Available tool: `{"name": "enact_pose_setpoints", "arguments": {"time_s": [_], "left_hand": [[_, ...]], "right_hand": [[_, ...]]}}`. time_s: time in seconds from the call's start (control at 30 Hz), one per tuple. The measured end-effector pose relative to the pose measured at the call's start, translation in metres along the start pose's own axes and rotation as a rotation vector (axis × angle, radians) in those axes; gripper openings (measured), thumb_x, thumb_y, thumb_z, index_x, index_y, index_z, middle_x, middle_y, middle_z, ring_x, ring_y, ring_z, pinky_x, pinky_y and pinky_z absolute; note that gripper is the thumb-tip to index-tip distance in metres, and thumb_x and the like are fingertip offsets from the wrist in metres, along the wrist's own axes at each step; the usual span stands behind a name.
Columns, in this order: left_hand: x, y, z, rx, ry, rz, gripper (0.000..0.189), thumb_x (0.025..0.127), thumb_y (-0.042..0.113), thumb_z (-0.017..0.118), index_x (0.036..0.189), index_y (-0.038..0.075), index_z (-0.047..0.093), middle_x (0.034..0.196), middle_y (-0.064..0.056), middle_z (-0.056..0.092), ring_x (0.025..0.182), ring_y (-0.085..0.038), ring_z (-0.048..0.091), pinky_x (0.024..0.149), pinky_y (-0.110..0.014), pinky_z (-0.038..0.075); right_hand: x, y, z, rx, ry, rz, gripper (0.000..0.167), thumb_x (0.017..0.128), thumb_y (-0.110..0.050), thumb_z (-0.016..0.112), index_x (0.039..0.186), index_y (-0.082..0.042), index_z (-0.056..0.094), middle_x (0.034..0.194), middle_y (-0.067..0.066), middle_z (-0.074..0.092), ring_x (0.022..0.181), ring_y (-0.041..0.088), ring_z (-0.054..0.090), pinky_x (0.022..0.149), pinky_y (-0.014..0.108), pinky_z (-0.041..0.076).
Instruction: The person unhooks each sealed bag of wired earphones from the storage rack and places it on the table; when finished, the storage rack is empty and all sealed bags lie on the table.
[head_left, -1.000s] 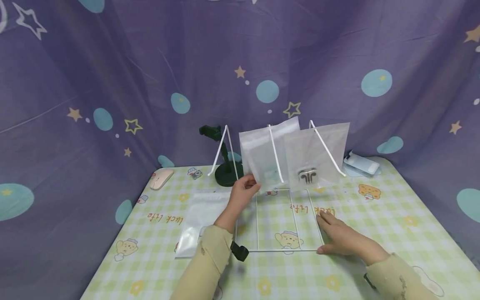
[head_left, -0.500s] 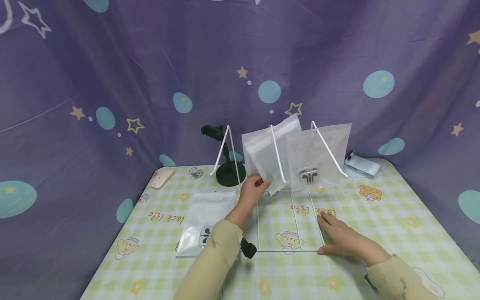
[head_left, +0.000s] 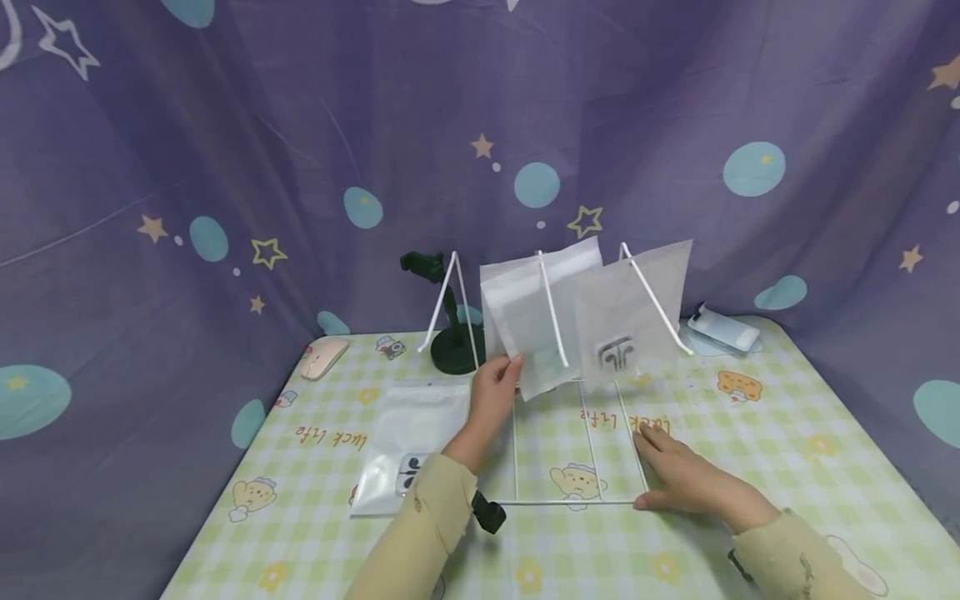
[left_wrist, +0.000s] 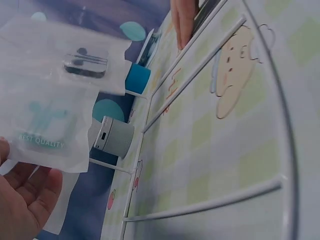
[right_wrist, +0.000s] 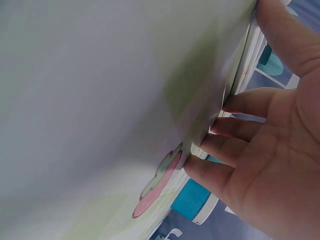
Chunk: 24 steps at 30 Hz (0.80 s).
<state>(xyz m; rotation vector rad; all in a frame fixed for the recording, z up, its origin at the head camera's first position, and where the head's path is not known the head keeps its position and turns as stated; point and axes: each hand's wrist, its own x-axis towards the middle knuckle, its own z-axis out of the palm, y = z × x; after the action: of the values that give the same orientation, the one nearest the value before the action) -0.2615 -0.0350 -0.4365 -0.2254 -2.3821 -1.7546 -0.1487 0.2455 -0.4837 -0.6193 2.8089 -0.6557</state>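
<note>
A white wire rack (head_left: 568, 502) stands on the table, its prongs rising at the back. On its middle prong hang frosted zip bags (head_left: 525, 308), one in front of another. My left hand (head_left: 491, 392) pinches the front bag near its lower left edge. In the left wrist view, that bag (left_wrist: 45, 130) shows teal earphones and "BEST QUALITY" lettering. Another zip bag (head_left: 637, 292) with dark earphones hangs tilted on the right prong. My right hand (head_left: 686, 471) rests with straight fingers at the right side of the rack's base; the right wrist view shows its fingertips (right_wrist: 192, 165) against the table.
A zip bag (head_left: 393, 450) with earphones lies flat left of the rack. Behind stands a dark green stand (head_left: 453, 348). A pink computer mouse (head_left: 324, 358) lies at the back left, and a pale blue object (head_left: 723, 327) at the back right.
My left hand moved right, then slightly back left, and the front bag swung with it. The bag on the right prong has tilted. The right hand stays in place.
</note>
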Motion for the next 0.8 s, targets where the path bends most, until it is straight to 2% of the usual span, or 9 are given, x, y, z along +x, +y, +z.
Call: {"name": "enact_pose_setpoints", "arguments": {"time_s": [0.1, 0.23, 0.33, 0.5, 0.73, 0.8], "left_hand": [[-0.005, 0.000, -0.004, -0.017, -0.030, 0.007, 0.033, 0.099, 0.023, 0.059, 0.081, -0.003, 0.067, 0.076, -0.010, 0.064, 0.072, -0.016, 0.062, 0.067, -0.035, 0.058], [-0.014, 0.000, -0.010, 0.000, -0.059, 0.041, 0.039, 0.099, 0.023, 0.058, 0.069, -0.001, 0.058, 0.062, -0.006, 0.058, 0.064, -0.013, 0.060, 0.064, -0.029, 0.056], [-0.021, 0.001, -0.014, 0.027, -0.060, 0.077, 0.043, 0.099, 0.024, 0.059, 0.062, 0.003, 0.050, 0.056, 0.000, 0.049, 0.058, -0.011, 0.054, 0.057, -0.024, 0.049], [-0.034, 0.005, -0.022, 0.040, -0.057, 0.110, 0.041, 0.099, 0.025, 0.059, 0.063, 0.008, 0.049, 0.055, 0.004, 0.044, 0.051, -0.009, 0.039, 0.048, -0.023, 0.033], [-0.062, 0.047, -0.039, 0.002, -0.101, 0.100, 0.032, 0.099, 0.010, 0.057, 0.071, -0.006, 0.054, 0.057, 0.001, 0.041, 0.051, -0.005, 0.035, 0.048, -0.021, 0.030], [-0.066, 0.048, -0.040, -0.007, -0.098, 0.112, 0.035, 0.098, 0.010, 0.058, 0.067, -0.004, 0.051, 0.056, 0.002, 0.039, 0.050, -0.005, 0.034, 0.048, -0.021, 0.029]], "right_hand": [[0.000, 0.001, 0.000, -0.010, 0.004, -0.006, 0.103, 0.075, -0.049, 0.078, 0.143, 0.016, 0.033, 0.150, 0.038, 0.021, 0.136, 0.055, 0.022, 0.106, 0.064, 0.027], [0.000, 0.000, 0.000, -0.011, 0.006, -0.008, 0.103, 0.075, -0.049, 0.078, 0.143, 0.016, 0.034, 0.150, 0.038, 0.022, 0.136, 0.055, 0.023, 0.106, 0.064, 0.027], [0.001, 0.001, 0.001, -0.014, 0.008, -0.006, 0.104, 0.075, -0.049, 0.078, 0.143, 0.015, 0.034, 0.150, 0.038, 0.022, 0.136, 0.055, 0.023, 0.106, 0.064, 0.027], [0.001, 0.001, 0.002, -0.023, 0.007, -0.005, 0.104, 0.075, -0.049, 0.078, 0.143, 0.015, 0.034, 0.150, 0.038, 0.022, 0.136, 0.055, 0.023, 0.105, 0.064, 0.028], [0.002, 0.002, 0.002, -0.031, 0.000, -0.005, 0.104, 0.076, -0.051, 0.077, 0.143, 0.015, 0.034, 0.150, 0.038, 0.022, 0.136, 0.055, 0.023, 0.105, 0.064, 0.029], [0.002, 0.002, 0.002, -0.036, 0.001, -0.005, 0.104, 0.076, -0.051, 0.077, 0.143, 0.015, 0.034, 0.149, 0.038, 0.022, 0.136, 0.055, 0.023, 0.105, 0.064, 0.029]]}}
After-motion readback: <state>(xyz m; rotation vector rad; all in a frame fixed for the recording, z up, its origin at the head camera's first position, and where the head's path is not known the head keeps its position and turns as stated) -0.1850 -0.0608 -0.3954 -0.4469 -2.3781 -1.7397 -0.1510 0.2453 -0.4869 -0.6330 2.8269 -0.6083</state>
